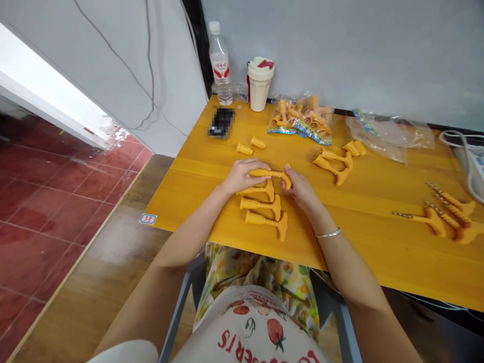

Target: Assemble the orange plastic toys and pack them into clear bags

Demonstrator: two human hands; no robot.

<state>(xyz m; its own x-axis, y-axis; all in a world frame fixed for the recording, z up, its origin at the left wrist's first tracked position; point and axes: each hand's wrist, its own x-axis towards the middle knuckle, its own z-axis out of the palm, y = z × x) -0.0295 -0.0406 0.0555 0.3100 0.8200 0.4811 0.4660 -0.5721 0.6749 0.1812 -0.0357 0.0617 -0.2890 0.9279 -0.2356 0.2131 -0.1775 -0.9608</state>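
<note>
Between my hands is an orange T-handled corkscrew [278,174] with a ridged sleeve over its far end. My left hand [240,175] is closed around the sleeve end. My right hand [301,189] grips the T-shaped handle. Just below my left hand lie several more sleeved corkscrews [260,203] in a row, handles to the right. Two loose orange sleeves [245,148] rest beyond my left hand. The metal spiral of the held piece is not visible.
Farther right lie two sleeved corkscrews [333,164], then several with bare metal spirals [434,222]. At the back stand a water bottle [221,65], a cup [260,85], a phone [221,122], a bag of orange parts [302,118] and a flattened plastic bag [393,133].
</note>
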